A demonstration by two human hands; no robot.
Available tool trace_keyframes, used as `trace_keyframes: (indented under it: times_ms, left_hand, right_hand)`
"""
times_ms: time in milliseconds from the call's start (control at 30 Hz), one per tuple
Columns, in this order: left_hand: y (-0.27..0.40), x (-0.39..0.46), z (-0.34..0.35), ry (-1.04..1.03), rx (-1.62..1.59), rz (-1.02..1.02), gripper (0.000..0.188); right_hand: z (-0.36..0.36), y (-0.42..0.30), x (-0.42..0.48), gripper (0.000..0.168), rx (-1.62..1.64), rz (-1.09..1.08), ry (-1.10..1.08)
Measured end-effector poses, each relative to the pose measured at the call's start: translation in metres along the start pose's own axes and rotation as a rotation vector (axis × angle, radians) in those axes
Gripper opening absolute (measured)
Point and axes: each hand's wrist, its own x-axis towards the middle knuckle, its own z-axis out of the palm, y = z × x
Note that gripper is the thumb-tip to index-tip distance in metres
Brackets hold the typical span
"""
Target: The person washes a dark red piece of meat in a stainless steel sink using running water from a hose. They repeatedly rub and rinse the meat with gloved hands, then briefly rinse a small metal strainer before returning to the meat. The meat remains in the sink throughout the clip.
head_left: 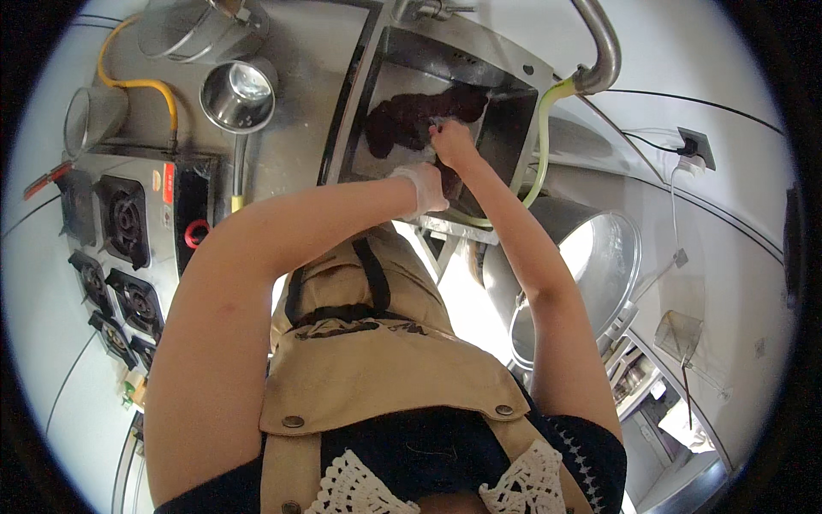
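Note:
A dark reddish-brown, lumpy mass (417, 114) lies in the stainless steel sink (371, 168) in front of me; what it is made of is unclear. My left hand (425, 187) wears a thin clear plastic glove and is over the near part of the sink, its fingers mostly hidden. Beyond it, my right hand (456, 144) reaches over the dark mass with curled fingers. Something small and translucent shows at its fingertips, too blurred to name. More of the dark material (451, 182) is visible between my two hands.
A metal pipe (600, 38) with a pale green hose (544, 138) runs along the sink's right side. To the left are a steel dipper (239, 96) and a gas stove (168, 212). A large metal pot (610, 257) stands at my right. A wire strainer (679, 335) hangs on the wall.

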Motion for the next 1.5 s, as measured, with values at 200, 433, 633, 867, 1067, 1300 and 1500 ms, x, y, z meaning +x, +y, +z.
trace_keyframes:
  times_ms: [200, 433, 633, 867, 1067, 1300, 1500]
  left_hand:
    - [-0.001, 0.040, 0.035, 0.079, 0.112, -0.016, 0.058]
    - [-0.035, -0.028, 0.004, 0.090, -1.049, 0.153, 0.063]
    - [-0.093, -0.148, 0.038, 0.552, -0.955, 0.130, 0.072]
    - [-0.148, -0.214, 0.115, 0.913, -0.446, -0.287, 0.075]
    - [-0.159, -0.226, 0.137, 0.992, -0.148, -0.454, 0.069]
    - [-0.126, -0.173, 0.077, 0.959, -0.282, -0.123, 0.048]
    - [-0.102, -0.102, 0.038, 0.852, -0.388, 0.108, 0.043]
  right_hand:
    - [0.048, 0.017, 0.027, 0.039, 0.090, 0.307, -0.205]
    - [0.119, 0.104, 0.006, 0.053, 0.865, 0.139, 0.068]
    - [0.081, 0.026, -0.054, 0.059, 0.242, 0.148, -0.561]
    - [0.104, 0.028, -0.060, 0.046, 0.126, 0.158, -0.359]
    - [0.031, 0.014, -0.075, 0.045, 0.359, 0.342, 0.008]
    - [0.022, 0.041, -0.067, 0.041, 0.319, 0.338, 0.018]
    - [0.017, 0.043, -0.077, 0.042, 0.441, 0.412, 0.048]
